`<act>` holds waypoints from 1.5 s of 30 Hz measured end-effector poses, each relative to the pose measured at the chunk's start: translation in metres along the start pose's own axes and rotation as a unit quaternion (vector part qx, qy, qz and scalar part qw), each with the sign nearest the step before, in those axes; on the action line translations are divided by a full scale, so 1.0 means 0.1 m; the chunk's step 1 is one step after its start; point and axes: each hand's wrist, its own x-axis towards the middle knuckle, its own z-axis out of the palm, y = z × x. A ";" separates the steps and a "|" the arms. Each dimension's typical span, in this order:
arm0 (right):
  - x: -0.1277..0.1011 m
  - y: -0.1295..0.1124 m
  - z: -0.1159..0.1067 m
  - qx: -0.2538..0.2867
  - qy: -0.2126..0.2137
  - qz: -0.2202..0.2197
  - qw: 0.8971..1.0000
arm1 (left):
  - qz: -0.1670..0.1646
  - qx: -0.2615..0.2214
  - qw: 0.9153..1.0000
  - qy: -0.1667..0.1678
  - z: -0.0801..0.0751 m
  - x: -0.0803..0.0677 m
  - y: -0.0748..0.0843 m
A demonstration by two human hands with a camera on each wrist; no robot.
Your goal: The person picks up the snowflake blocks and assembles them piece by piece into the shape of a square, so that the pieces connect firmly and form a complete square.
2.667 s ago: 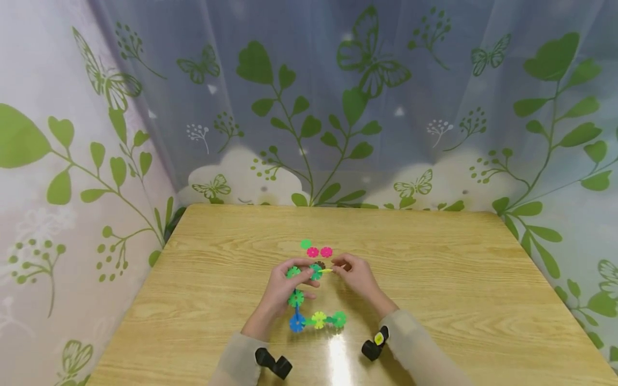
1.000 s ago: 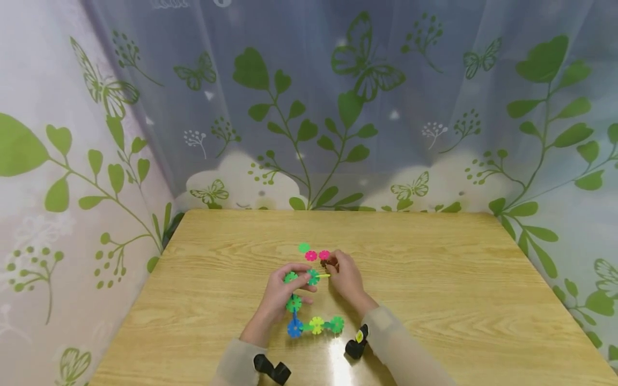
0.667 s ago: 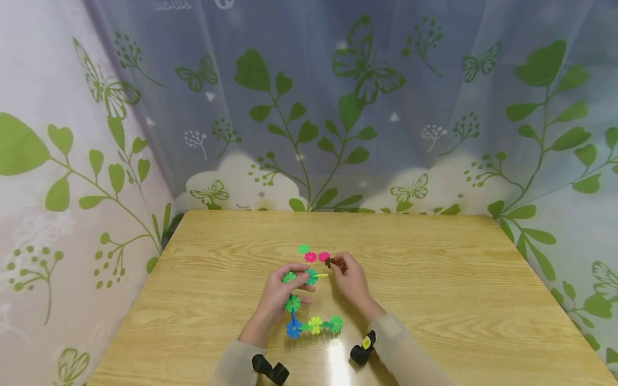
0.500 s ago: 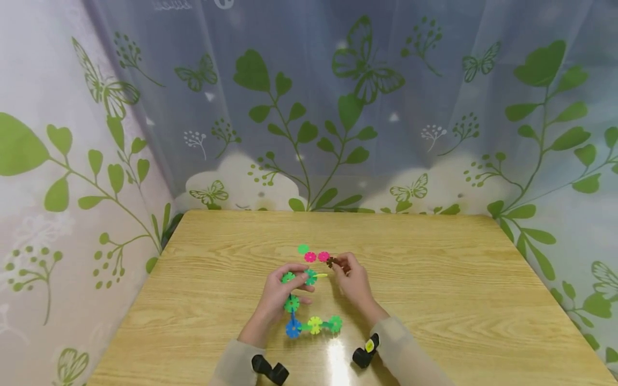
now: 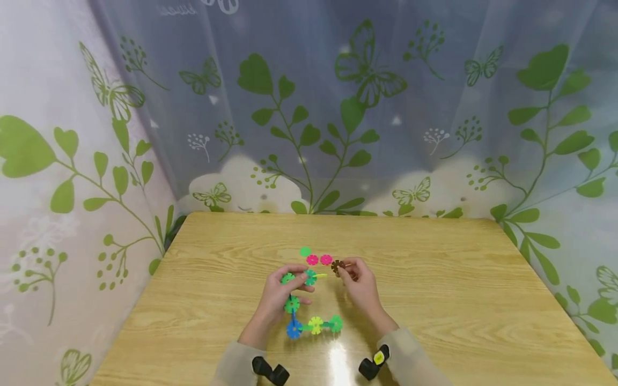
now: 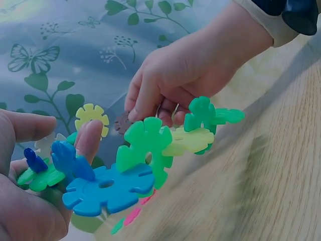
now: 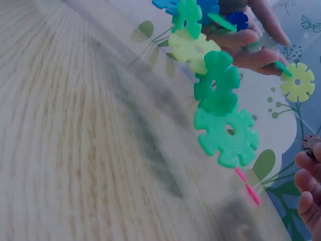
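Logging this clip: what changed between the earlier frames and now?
The right hand reached to the loose pieces, picked up a brown snowflake piece and now pinches it beside the chain. The left hand kept gripping the snowflake chain; the pink pieces stayed put.

Head view: you see an evenly lit, bright scene; soft light comes from above and in front, through the pale curtain (image 5: 309, 107). A white glare patch lies on the glossy surface (image 5: 217, 321) at its near edge, just below the snowflake-piece chain (image 5: 314, 324). Shadows under the hands are faint and short. Straight lines bow toward the frame's edges, a wide-lens distortion. Left wrist view: you find a cool, bluish cast; the blue disc (image 6: 108, 188) nearest the lens is sharp, the surface beside it smeared. Right wrist view: the wood grain is streaked with motion blur, and a dark soft shadow band crosses it beside the green discs (image 7: 220, 120).
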 end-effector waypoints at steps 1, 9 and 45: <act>-0.01 -0.06 -0.01 0.009 -0.002 0.003 1.000 | -0.001 -0.001 1.000 0.001 0.00 0.00 0.00; -0.06 -0.36 -0.02 0.070 -0.006 0.024 0.997 | 0.003 -0.005 1.000 0.011 0.01 0.00 -0.01; -0.09 -0.27 0.12 0.171 -0.009 0.158 0.973 | -0.014 0.026 1.000 0.008 0.09 0.00 -0.05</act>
